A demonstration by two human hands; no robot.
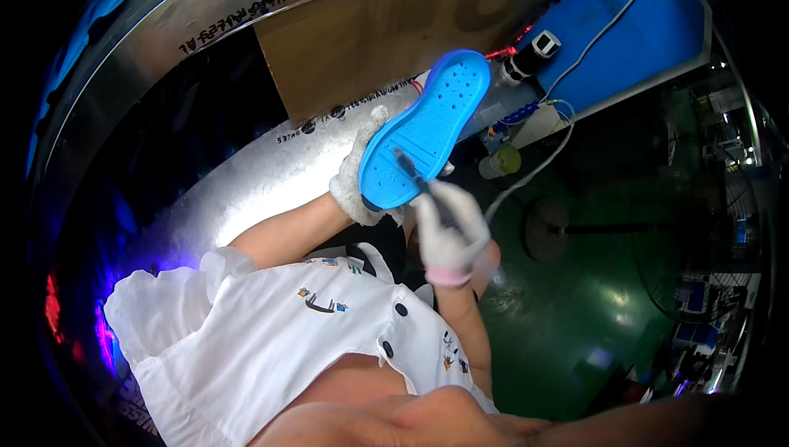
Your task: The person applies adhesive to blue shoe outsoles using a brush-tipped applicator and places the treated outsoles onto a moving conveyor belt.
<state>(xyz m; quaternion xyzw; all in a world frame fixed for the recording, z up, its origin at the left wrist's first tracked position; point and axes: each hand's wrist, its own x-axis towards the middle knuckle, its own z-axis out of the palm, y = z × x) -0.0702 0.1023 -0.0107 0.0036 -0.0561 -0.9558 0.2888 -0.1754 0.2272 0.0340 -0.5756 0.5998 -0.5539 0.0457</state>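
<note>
The blue sole (444, 110) is held up in front of the person's body, its recessed face turned toward the camera. Its long axis runs on a slant: the near end points down and left toward the left forearm, and the far end, dotted with round holes, points up and right.

The left hand (355, 172), in a pale knitted glove, lies along the left edge of the sole at its near half, fingers curled against that edge and gripping it; how far they reach beneath is hidden. The right hand (450, 229), in a white glove with a pink cuff, is below and to the right of the sole's near end, its fingers closed around a slim dark tool (411, 172). The tool slants up and left over the sole, its tip above the near half, short of the holes. Blur leaves it unclear whether tip and sole touch. The left hand is the nearer, in contact with the sole; the right reaches over it through the tool.

A shiny tabletop (246, 174) spreads left of the sole, with a cardboard sheet (337, 44) beyond it; a yellowish cup (501, 161) stands to its right.
</note>
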